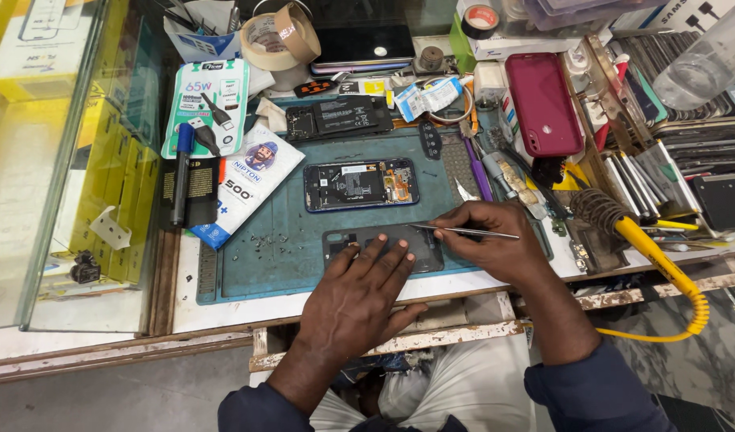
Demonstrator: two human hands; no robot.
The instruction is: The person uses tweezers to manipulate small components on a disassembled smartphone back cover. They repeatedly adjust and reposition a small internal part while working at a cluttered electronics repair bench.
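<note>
— What are the hands doing?

— The left hand (359,292) lies flat, fingers (381,260) spread, pressing down on a dark grey phone back cover (422,250) that rests at the near edge of the blue-green work mat (259,264) on the bench (223,314). The right hand (487,240) has its fingers pressed together around slim metal tweezers (471,232), the tip touching the cover's upper edge.

— And the phone itself?

— An opened phone (361,184), its boards showing, lies on the mat just beyond the cover, apart from it. A second dark inner frame (339,118) sits farther back.

— Anything to the right?

— A red phone (541,104) lies face down, and a yellow-handled soldering iron (639,244) rests in a coil stand near the right wrist.
</note>
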